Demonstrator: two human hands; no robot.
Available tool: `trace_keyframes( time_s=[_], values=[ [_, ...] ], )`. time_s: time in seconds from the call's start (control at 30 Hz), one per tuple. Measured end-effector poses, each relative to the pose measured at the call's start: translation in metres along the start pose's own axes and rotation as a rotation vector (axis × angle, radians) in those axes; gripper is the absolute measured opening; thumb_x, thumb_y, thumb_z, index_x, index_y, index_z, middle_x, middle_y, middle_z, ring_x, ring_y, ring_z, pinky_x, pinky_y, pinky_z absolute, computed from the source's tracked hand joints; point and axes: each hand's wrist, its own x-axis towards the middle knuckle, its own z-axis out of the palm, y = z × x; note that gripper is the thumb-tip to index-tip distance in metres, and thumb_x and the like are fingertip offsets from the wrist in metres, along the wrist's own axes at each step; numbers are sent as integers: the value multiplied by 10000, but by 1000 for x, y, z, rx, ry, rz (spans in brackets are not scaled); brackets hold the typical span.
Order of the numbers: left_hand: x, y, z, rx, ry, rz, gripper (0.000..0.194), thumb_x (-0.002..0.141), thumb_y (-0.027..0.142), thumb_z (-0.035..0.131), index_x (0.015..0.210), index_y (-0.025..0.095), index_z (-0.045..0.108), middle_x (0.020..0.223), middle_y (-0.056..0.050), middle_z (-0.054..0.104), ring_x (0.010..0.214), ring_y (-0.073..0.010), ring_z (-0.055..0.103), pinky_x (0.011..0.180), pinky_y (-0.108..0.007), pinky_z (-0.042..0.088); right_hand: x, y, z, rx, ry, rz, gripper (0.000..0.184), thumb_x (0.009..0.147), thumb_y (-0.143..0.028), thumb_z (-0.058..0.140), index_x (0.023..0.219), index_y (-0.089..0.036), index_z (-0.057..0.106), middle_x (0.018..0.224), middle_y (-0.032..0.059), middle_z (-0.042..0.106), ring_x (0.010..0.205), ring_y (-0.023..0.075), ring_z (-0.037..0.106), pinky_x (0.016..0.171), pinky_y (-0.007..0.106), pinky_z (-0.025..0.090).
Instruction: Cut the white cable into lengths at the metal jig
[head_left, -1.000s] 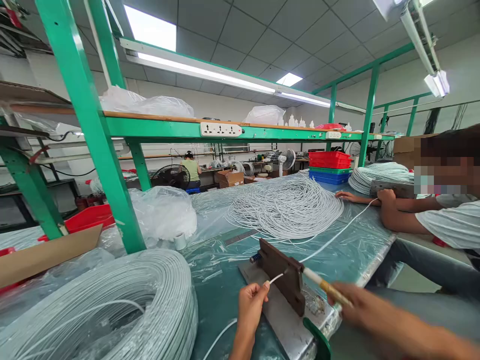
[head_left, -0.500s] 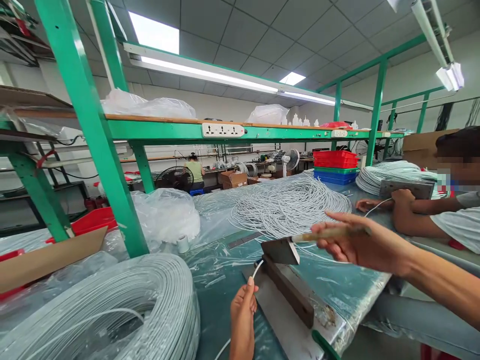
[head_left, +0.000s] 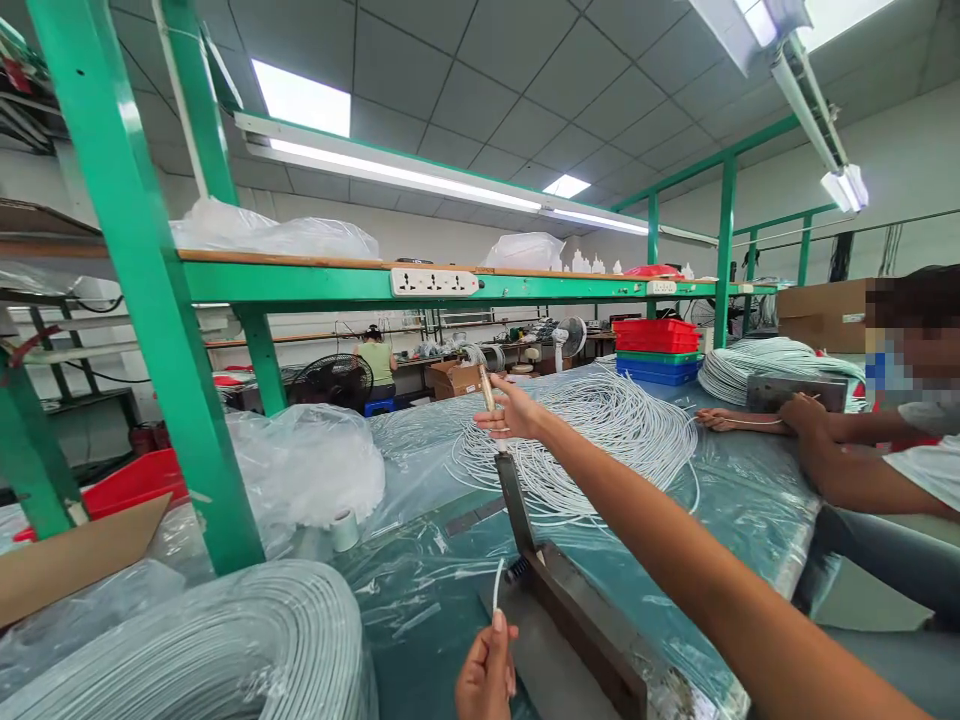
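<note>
My left hand (head_left: 487, 668) pinches a white cable (head_left: 498, 585) near its end, with the free tip pointing up. Just right of that tip lies a lever cutter (head_left: 585, 625), a long dark metal bar on a flat metal base. Its blade arm (head_left: 514, 500) is raised nearly upright. My right hand (head_left: 514, 410) is up at the cutter's wooden handle (head_left: 487, 388), touching it with fingers stretched out and not wrapped round it. A large coil of cable (head_left: 300, 640) lies at lower left.
Loose cut cables (head_left: 600, 440) are heaped behind the cutter. Stacked red, green and blue trays (head_left: 656, 350) stand farther back. At right a co-worker's hands (head_left: 802, 415) hold a cable. A green shelf post (head_left: 161, 300) rises at left beside plastic bags (head_left: 307, 460).
My right hand has moved left and up, and the blade arm has swung from lying low across the bar to nearly upright. My left hand with the cable is slightly lower in view.
</note>
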Motion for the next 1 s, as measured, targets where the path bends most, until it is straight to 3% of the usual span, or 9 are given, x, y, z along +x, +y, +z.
trace_keyframes(
  time_s=[0.13,0.37,0.47,0.53,0.6,0.77,0.87,0.93,1.0],
  values=[
    [-8,6,7,-53,66,39,643,297,738,723,515,137,648,354,84,291,368,-34,267,437,-207,209,23,14,10,-45,26,13,753,835,-654,354,1388,-164,208,1048,148,640,907,207,624,734,335,466],
    [-10,7,9,-153,61,89,630,308,704,754,500,116,639,326,81,308,329,-16,286,391,-169,225,24,29,27,-156,176,-98,522,841,-411,535,1297,-202,389,994,96,652,942,202,619,835,375,458],
    [-10,6,8,-184,54,127,623,339,694,757,524,109,650,332,82,313,324,-11,286,379,-159,225,-9,32,35,-175,230,-233,476,814,-241,573,1266,-196,430,866,48,666,808,152,639,799,300,475],
    [-9,6,6,-193,53,148,621,354,694,754,535,109,649,336,83,316,321,-11,287,373,-156,221,-44,37,36,-174,194,-290,363,807,-228,568,1163,-170,522,742,23,662,668,125,632,732,268,489],
    [-8,5,4,-212,49,163,608,381,692,747,541,115,643,334,85,318,318,-10,286,370,-152,216,-83,49,34,-179,107,-317,271,789,-308,593,1002,-142,601,646,19,653,560,118,610,651,261,494],
    [-14,14,6,-258,27,120,622,298,704,755,519,138,623,295,74,334,309,-21,280,355,-167,217,-171,97,21,-225,-82,-280,453,712,-573,609,799,-128,617,553,29,635,450,112,567,481,230,442],
    [-37,44,6,-357,90,154,605,247,686,773,490,162,597,286,86,294,304,-14,234,343,-169,184,-202,109,5,-295,-66,-250,468,722,-586,604,812,-127,625,541,16,616,464,106,561,479,220,432],
    [-58,72,-5,-426,95,230,553,271,632,807,509,178,600,300,87,281,321,-19,222,343,-181,193,-215,100,-14,-320,-73,-258,494,707,-605,610,838,-129,641,554,16,617,496,115,572,500,230,445],
    [-80,99,-30,-426,152,395,445,462,575,792,615,190,630,358,71,332,368,-37,264,377,-195,273,-224,80,-40,-315,-111,-242,536,686,-635,609,866,-132,651,574,21,623,528,127,584,516,244,460]
  ],
)
